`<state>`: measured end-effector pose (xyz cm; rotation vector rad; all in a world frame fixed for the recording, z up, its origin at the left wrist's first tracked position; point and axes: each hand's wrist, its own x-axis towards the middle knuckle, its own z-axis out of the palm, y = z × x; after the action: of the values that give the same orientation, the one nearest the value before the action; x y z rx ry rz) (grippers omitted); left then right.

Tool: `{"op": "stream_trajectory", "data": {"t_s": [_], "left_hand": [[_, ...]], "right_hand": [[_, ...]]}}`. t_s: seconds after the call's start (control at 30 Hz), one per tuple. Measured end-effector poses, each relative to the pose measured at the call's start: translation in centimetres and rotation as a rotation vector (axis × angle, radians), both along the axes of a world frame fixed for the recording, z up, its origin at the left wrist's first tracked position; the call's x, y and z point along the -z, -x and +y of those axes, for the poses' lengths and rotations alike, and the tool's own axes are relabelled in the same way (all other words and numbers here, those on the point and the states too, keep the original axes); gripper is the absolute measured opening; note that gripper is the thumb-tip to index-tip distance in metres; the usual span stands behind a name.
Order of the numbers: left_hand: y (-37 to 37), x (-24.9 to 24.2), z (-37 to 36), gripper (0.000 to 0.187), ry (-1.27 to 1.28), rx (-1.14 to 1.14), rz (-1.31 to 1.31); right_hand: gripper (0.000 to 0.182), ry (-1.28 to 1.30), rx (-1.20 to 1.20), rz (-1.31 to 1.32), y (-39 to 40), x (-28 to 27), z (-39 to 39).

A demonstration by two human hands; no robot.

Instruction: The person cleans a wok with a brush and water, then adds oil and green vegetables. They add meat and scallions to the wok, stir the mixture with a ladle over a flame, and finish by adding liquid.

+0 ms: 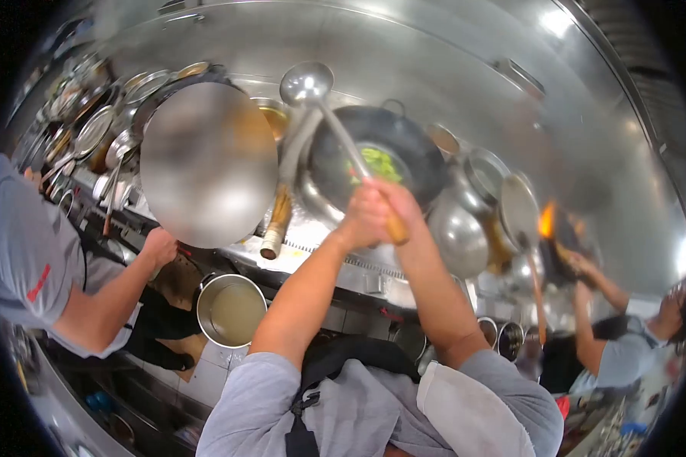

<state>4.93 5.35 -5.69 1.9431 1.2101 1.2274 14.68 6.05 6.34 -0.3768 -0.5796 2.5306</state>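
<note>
Both my left hand (pixel 364 217) and my right hand (pixel 399 202) are closed together around the handle of a long metal ladle (pixel 341 135) with a wooden end. The ladle's bowl is raised at the upper left, beyond the wok's rim. Under the ladle sits a dark wok (pixel 420 145) on the range. Chopped green vegetables (pixel 381 163) lie in its bottom, partly hidden by my hands. My fingers overlap, so how each one grips the handle is partly hidden.
At left, a person (pixel 46 251) holds a large blurred metal lid or wok (pixel 209 164). A bamboo brush (pixel 279 217) lies beside my wok. A pot of cloudy liquid (pixel 232 311) stands low at left. Another person (pixel 625 346) works at right near a flame (pixel 547 220).
</note>
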Motion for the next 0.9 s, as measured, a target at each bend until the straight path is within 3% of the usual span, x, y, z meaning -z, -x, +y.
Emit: {"op": "stream_trajectory", "data": {"t_s": [0.07, 0.1, 0.2, 0.23, 0.4, 0.47, 0.5, 0.57, 0.6, 0.67, 0.7, 0.73, 0.8, 0.83, 0.87, 0.9], "left_hand": [[0.1, -2.1, -0.3, 0.077, 0.097, -0.038, 0.065], [0.2, -3.1, -0.3, 0.079, 0.147, -0.058, 0.099], [-0.8, -2.9, -0.5, 0.081, 0.147, -0.081, 0.127], [-0.8, -2.2, -0.3, 0.08, 0.09, -0.108, 0.111], [-1.0, -2.5, -0.4, 0.077, 0.101, -0.11, 0.125], [-1.0, -2.3, -0.4, 0.078, 0.069, -0.124, 0.107], [-1.0, -2.3, -0.5, 0.078, 0.078, -0.132, 0.119], [-1.2, -2.2, -0.6, 0.078, 0.043, -0.143, 0.132], [-1.5, -2.1, -0.7, 0.079, -0.001, -0.16, 0.129], [-1.9, -1.2, -1.4, 0.075, -0.036, -0.17, 0.026], [-1.7, -0.6, -2.3, 0.07, 0.079, -0.156, -0.075], [-2.5, -1.6, -4.8, 0.061, 0.331, 0.021, -0.588], [-3.1, 0.3, -9.2, 0.042, 0.743, 0.086, -1.039], [-3.6, 2.3, -11.4, 0.038, 0.813, 0.074, -1.164], [-3.8, 3.8, -13.4, 0.033, 0.905, 0.126, -1.122], [-3.8, 5.7, -15.4, 0.032, 1.016, 0.096, -1.127]], "right_hand": [[0.034, -0.504, 0.216, -0.57, -2.7, -1.4, -1.2], [0.047, -0.639, 0.238, -0.668, -4.1, -1.6, -1.9], [0.055, -0.646, 0.334, -0.741, -8.9, -0.9, -3.3], [0.057, -0.777, 0.428, -0.924, -9.9, -0.2, -4.1], [0.062, -0.672, 0.699, -1.096, -17.5, 3.1, -10.1], [0.065, -0.652, 0.728, -1.321, -20.2, 5.2, -13.4], [0.065, -0.634, 0.734, -1.315, -22.3, 7.7, -14.8], [0.068, -1.221, 0.726, -1.819, -26.0, 13.2, -17.3], [0.068, -1.188, 0.751, -1.821, -25.9, 13.0, -18.8], [0.069, -0.92, 0.543, -2.023, -25.8, 12.3, -21.1], [0.071, -0.795, 0.478, -2.009, -26.8, 14.4, -21.7], [0.071, -0.741, 0.522, -2.003, -27.1, 15.1, -22.2], [0.071, -0.791, 0.406, -2.085, -27.0, 16.5, -22.9], [0.066, -0.866, 0.499, -2.08, -26.7, 16.6, -23.1], [0.066, -0.813, 0.537, -2.066, -26.3, 15.9, -23.0], [0.061, -0.944, 0.603, -1.989, -25.8, 14.5, -22.7]]}}
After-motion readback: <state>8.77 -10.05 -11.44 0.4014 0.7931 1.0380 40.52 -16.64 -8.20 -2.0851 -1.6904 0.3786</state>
